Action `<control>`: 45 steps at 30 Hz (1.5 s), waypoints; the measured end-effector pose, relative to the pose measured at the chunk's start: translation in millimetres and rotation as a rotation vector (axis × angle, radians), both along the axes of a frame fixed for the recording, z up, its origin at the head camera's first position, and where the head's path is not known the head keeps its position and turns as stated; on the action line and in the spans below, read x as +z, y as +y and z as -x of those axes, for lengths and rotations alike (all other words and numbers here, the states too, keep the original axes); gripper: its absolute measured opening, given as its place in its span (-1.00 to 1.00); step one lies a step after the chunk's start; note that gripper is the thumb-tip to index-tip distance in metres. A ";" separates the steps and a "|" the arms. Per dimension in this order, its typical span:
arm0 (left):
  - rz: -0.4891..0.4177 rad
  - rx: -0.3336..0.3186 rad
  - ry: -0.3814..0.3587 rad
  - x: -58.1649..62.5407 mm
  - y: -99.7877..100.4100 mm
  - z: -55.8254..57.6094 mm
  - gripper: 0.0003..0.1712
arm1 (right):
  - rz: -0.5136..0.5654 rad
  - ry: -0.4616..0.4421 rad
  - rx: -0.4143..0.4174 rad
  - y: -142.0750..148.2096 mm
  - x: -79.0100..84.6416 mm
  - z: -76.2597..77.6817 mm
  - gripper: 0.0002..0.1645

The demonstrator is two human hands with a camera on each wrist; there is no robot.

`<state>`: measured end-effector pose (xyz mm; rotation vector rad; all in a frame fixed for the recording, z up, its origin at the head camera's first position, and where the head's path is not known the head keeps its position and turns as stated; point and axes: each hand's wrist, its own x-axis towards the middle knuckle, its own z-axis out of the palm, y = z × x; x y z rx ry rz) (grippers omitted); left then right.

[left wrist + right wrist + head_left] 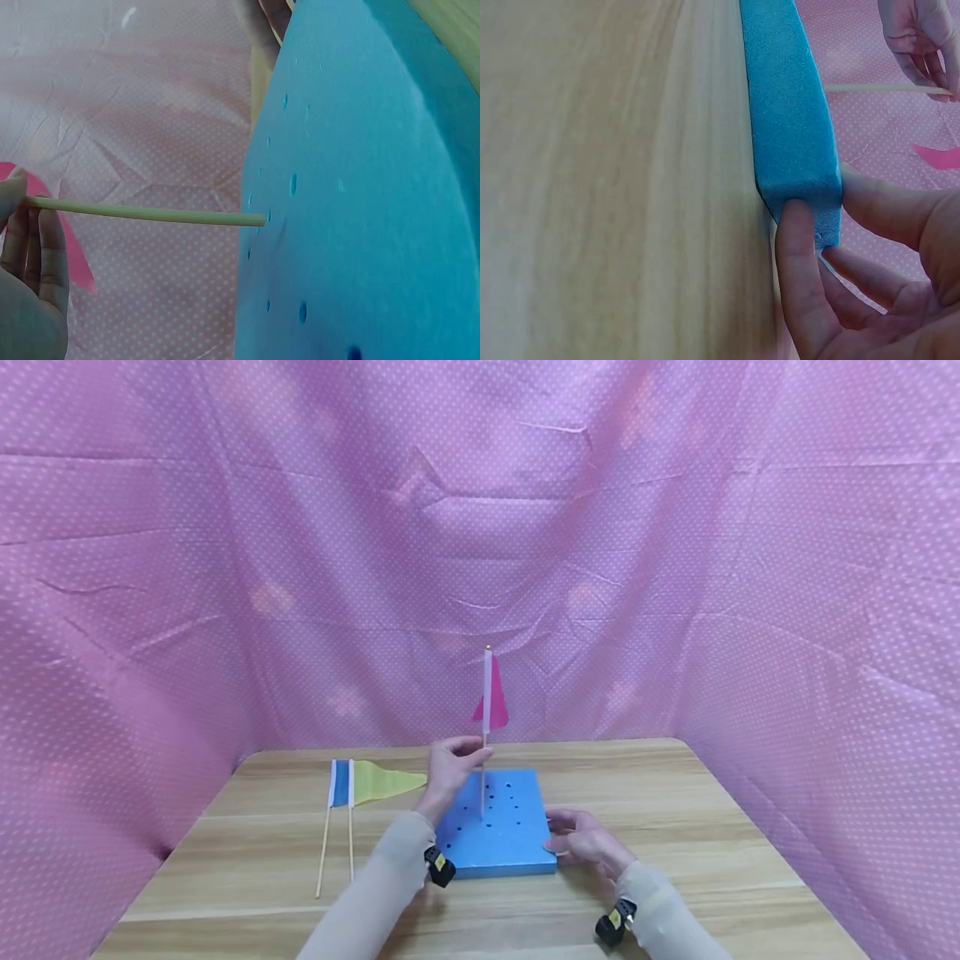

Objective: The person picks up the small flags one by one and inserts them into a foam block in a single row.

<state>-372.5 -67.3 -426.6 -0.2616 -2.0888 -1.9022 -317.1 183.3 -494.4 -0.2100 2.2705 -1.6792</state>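
My left hand (448, 770) pinches the wooden stick of a pink pennant flag (495, 700) between thumb and fingers, just below the cloth. The flag stands upright over a blue foam board (504, 852) dotted with small holes. In the left wrist view the stick's bare lower end (259, 220) points at the board's top face, close to several holes. My right hand (588, 842) grips the board's near right corner. Seen from the right wrist, its thumb (877, 206) lies on the top face and its fingers (799, 262) lie against the side.
Left of the board, a yellow pennant flag (378, 782) and a blue flag (341, 783) lie side by side on the wooden table (675, 810), sticks toward me. A pink dotted cloth (480, 543) hangs around the table's back and sides.
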 end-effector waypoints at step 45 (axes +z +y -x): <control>0.020 -0.137 -0.083 2.2 39.8 7.7 -0.75 | -0.001 -0.035 -0.002 -2.2 2.0 0.0 -0.20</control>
